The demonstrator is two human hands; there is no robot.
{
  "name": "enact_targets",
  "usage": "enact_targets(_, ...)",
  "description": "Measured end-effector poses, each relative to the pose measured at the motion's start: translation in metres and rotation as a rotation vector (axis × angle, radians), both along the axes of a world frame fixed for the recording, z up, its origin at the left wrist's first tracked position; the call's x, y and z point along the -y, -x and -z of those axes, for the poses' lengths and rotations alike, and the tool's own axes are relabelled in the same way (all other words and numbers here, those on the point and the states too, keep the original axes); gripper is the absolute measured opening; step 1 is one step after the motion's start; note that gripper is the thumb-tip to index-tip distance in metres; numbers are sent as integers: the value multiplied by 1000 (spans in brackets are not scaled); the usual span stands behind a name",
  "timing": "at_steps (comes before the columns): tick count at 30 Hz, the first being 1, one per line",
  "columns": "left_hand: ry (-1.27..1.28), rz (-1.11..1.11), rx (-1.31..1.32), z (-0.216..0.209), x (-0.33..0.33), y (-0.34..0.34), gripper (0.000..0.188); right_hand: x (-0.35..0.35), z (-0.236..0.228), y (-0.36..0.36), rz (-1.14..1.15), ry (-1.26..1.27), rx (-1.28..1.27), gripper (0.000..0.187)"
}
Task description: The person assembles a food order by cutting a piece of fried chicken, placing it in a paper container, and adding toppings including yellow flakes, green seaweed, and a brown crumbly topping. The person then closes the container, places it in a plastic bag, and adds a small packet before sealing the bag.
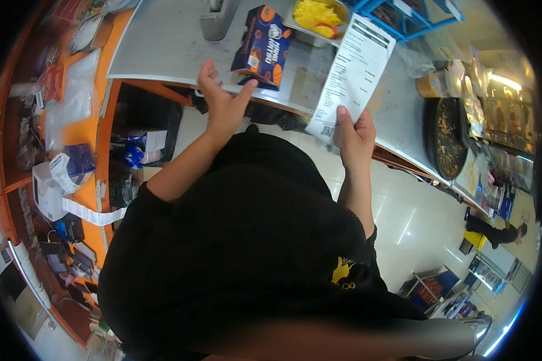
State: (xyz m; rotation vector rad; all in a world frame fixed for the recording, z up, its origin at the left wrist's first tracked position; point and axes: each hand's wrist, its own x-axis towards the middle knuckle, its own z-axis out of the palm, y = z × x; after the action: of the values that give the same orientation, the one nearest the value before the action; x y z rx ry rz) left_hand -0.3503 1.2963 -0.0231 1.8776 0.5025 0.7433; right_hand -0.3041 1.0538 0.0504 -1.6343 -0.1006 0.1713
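My right hand (356, 133) pinches the lower end of a long white printed receipt (355, 72), thumb on top. The slip is held up over the counter and hides part of it. My left hand (224, 107) is in the air by the counter's front edge, its thumb and fingers spread with nothing between them. Just beyond that hand, a dark blue box with orange round patterns (264, 48) lies on the grey counter (162, 45). The left thumb points toward the box's near end; whether they touch, I cannot tell.
A grey tape dispenser (218, 21) stands left of the box. Behind is a metal tray of yellow food (315, 17), near a blue wire rack (397, 18). At right sits a round black pan (448, 138). A label printer (48, 189) trails paper at left. A person (494, 230) is far right.
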Motion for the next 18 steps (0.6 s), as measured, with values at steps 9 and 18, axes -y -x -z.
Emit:
enact_targets(9,739,0,-16,34,3,-56,51,-19,46,-49,-196,190,-195,25)
enact_targets(18,630,-116,-1,18,-44,-60,56,-9,91,-65,-293,707,-80,29)
